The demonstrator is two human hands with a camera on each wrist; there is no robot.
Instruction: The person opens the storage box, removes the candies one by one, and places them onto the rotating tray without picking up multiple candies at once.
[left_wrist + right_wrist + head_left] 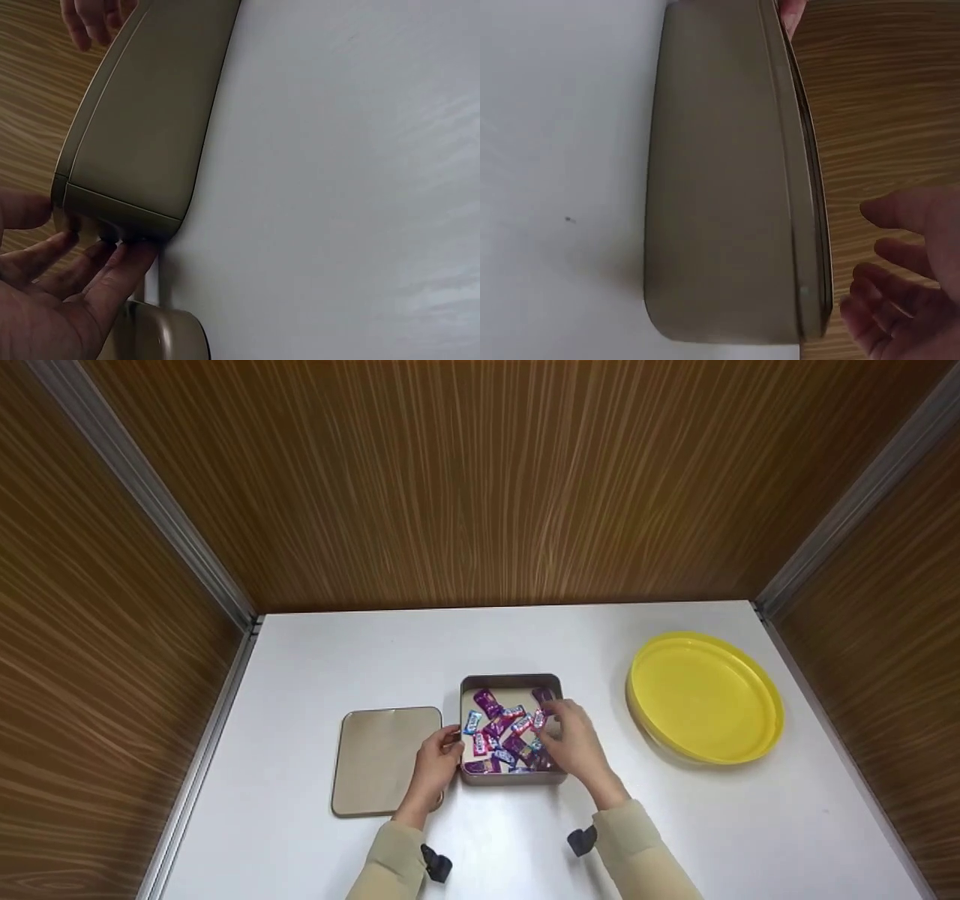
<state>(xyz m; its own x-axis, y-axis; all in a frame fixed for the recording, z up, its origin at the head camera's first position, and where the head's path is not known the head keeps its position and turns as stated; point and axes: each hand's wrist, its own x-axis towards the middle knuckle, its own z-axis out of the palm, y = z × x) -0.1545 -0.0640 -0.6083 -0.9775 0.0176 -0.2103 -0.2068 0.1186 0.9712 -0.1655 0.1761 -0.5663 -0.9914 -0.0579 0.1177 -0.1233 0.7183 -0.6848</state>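
Note:
A square tan metal tin [514, 780] stands uncovered on the table, with several wrapped candies [517, 744] in purple, red and blue wrappers scattered in it. My left hand [436, 765] is at its left side. In the left wrist view, fairly straight fingers [112, 281] touch the tin's outer wall [142, 112], with the thumb near the rim. Over the tin's right part hovers my right hand [574, 742], fingers loosely bent and apart. The right wrist view shows nothing between those fingers [900, 259], though a red-and-white candy [539, 719] lies just below them.
The tin's flat tan lid [382, 757] lies left of it, partly behind my left wrist. A round yellow lidded container [705, 697] stands on the right of the white table [585, 645]. Wood-patterned panels [495, 487] enclose the back and both sides.

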